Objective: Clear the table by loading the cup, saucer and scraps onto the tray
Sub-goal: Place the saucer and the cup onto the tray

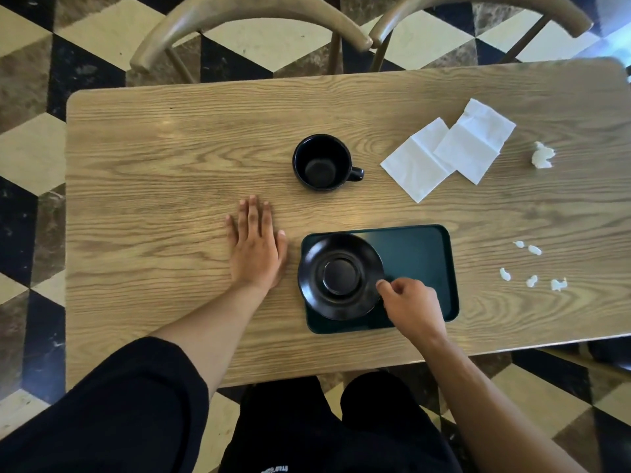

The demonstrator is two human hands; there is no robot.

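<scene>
A black saucer (341,276) lies on the left half of the dark green tray (420,254) near the table's front edge. My right hand (411,307) pinches the saucer's right rim, thumb on top. My left hand (256,242) rests flat on the wooden table, fingers straight, just left of the tray. An empty black cup (322,162) stands upright beyond the tray, handle to the right. Two white napkins (450,148) lie unfolded at the right. A crumpled scrap (542,155) sits further right, and several small white scraps (532,266) lie right of the tray.
The wooden table (170,158) has rounded corners. Two wooden chair backs (239,15) curve behind its far edge. A checkered tile floor surrounds it. My legs in black are below the front edge.
</scene>
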